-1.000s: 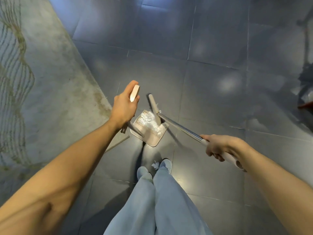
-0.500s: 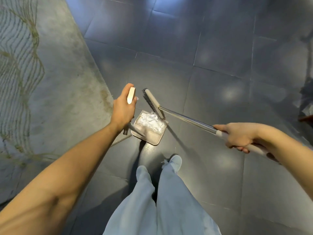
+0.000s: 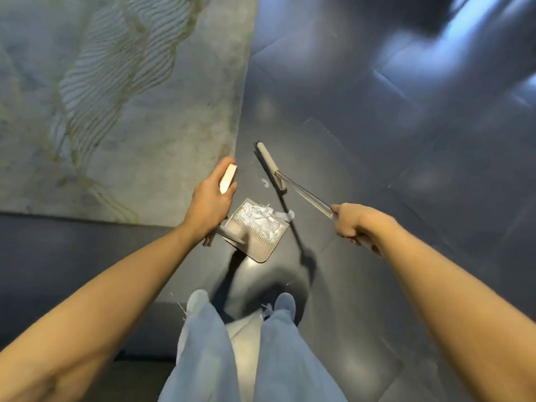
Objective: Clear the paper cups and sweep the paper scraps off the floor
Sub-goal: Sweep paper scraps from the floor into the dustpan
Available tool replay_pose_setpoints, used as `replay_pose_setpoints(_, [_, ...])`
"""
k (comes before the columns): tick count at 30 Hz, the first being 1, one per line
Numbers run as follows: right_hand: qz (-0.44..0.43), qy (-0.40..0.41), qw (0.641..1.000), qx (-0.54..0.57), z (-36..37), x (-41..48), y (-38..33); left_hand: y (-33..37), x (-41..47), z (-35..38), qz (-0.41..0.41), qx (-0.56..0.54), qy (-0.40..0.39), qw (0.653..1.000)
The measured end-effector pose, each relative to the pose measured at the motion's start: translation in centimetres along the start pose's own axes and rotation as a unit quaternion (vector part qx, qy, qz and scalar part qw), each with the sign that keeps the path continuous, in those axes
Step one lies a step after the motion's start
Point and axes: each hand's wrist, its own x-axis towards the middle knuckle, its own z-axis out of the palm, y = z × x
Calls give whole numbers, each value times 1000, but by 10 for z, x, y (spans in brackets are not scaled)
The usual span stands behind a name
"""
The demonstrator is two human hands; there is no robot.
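Most of the paper scraps (image 3: 261,220) are piled in the dustpan (image 3: 262,250), tho one loose scrap (image 3: 290,215) sits right at its far corner. A second scrap (image 3: 265,182) lies on the floor (image 3: 377,169) beside the broom head (image 3: 268,163). Fingers of the left hand (image 3: 210,203) are wrapped round the pan's upright handle (image 3: 228,177), and the right hand (image 3: 358,223) has fingers clamped on the broom pole (image 3: 307,195). Just left of all that is the rug (image 3: 130,111) edge.
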Motion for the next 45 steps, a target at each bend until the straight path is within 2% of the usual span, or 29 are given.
replay_pose_setpoints(5, [-44, -34, 986, -157, -14, 25, -1, 4, -23, 4, -48, -2, 67, 997])
replay_pose_setpoints(8, [-75, -54, 974, -207, -4, 22, 0, 2, -49, -1, -80, -3, 80, 994])
replay_pose_setpoints(12, [-82, -128, 978, -141, 30, -1, 17, -1, -84, 5, -91, 1, 89, 992])
replay_pose_setpoints(17, [-74, -178, 981, -11, 76, -64, 48, -2, -121, 20, -74, 11, 103, 992])
replay_pose_setpoints(19, [-79, -185, 979, -7, 95, -92, 63, 1, -133, 25, -57, 10, 94, 994])
replay_pose_setpoints(23, [-94, -143, 985, -27, 120, -130, 89, 3, -164, 31, -30, 14, 87, 996])
replay_pose_setpoints(30, [-79, -113, 990, -9, 136, -170, 126, -1, -233, 35, -54, 3, 94, 994])
replay_pose_setpoints(33, [-79, -84, 993, -9, 130, -161, 136, 4, -253, 35, -70, -9, 103, 992])
replay_pose_setpoints(39, [-71, -6, 991, -113, 123, -119, 147, 13, -294, 50, -101, -27, 117, 988])
replay_pose_setpoints(45, [-80, 14, 988, -132, 116, -78, 156, 19, -317, 84, -142, -25, 156, 977])
